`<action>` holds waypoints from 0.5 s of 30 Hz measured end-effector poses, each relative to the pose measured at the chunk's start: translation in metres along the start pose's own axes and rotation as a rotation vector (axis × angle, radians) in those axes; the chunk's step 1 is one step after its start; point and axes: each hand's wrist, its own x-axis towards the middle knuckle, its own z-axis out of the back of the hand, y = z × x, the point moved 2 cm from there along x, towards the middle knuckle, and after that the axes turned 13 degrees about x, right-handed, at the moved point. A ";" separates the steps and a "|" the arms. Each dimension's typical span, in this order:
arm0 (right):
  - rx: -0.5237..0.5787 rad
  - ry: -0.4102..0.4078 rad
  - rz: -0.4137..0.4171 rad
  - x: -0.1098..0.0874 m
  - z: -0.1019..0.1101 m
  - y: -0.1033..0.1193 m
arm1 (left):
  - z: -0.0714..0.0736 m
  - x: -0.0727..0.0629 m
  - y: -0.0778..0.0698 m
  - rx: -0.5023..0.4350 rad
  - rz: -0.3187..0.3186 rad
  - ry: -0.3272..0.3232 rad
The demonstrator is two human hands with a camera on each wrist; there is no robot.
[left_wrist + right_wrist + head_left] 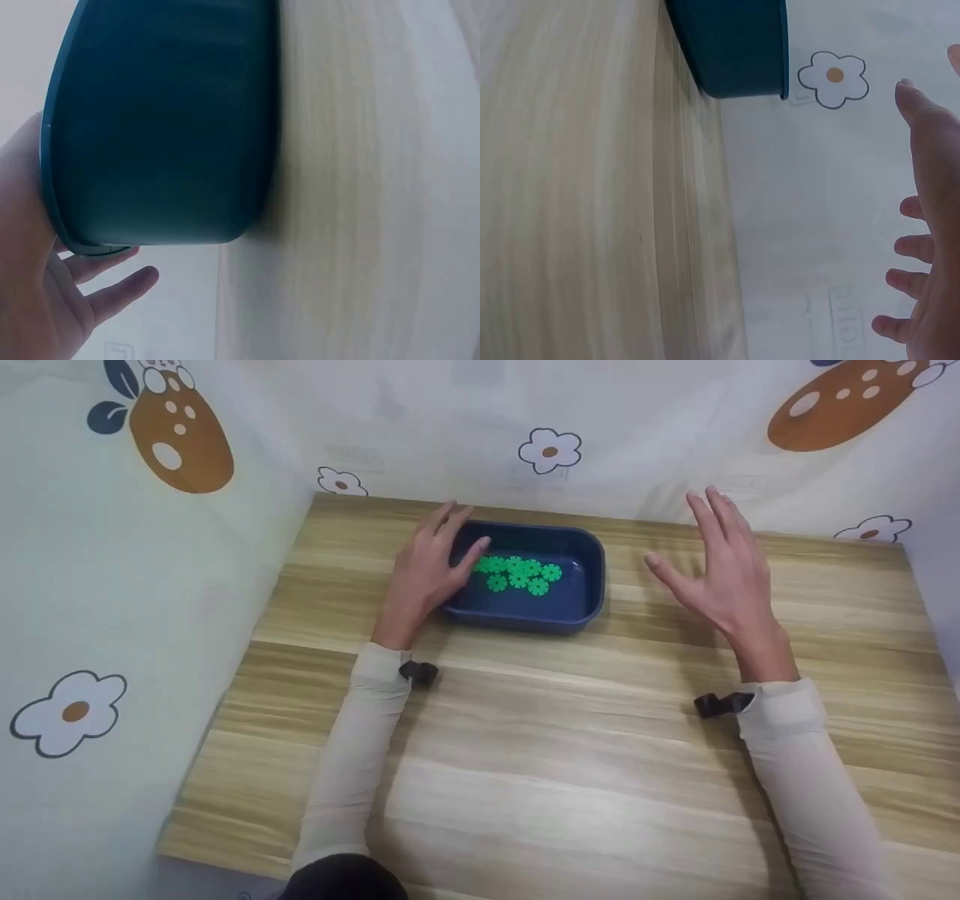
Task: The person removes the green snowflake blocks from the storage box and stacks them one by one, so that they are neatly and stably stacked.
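Note:
A dark blue rectangular bin (517,623) stands near the back of the table, with several green notched plastic discs (517,578) on its floor. At the bin's left end is my left hand (429,562), its thumb reaching over the rim and the other fingers outside. The left wrist view shows those fingers loosely extended beside the bin (157,135); firm contact cannot be made out. My right hand (727,570) is raised to the right of the bin, apart from it, fingers spread and holding nothing. In the right wrist view, the bin (739,52) appears beyond the thumb.
The wood-grain table (540,750) meets a wall covering (450,442) at the back and left, printed with flowers and brown shapes. Small black wrist cameras (420,672) sit on both sleeves.

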 end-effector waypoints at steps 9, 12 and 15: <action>0.073 -0.018 0.033 -0.008 -0.015 0.014 | -0.002 0.003 0.004 -0.087 0.058 0.066; 0.079 0.004 0.055 -0.009 -0.020 0.021 | -0.002 0.003 0.008 -0.095 0.079 0.078; 0.094 0.019 0.087 -0.009 -0.026 0.029 | -0.001 0.002 0.013 -0.119 0.071 0.045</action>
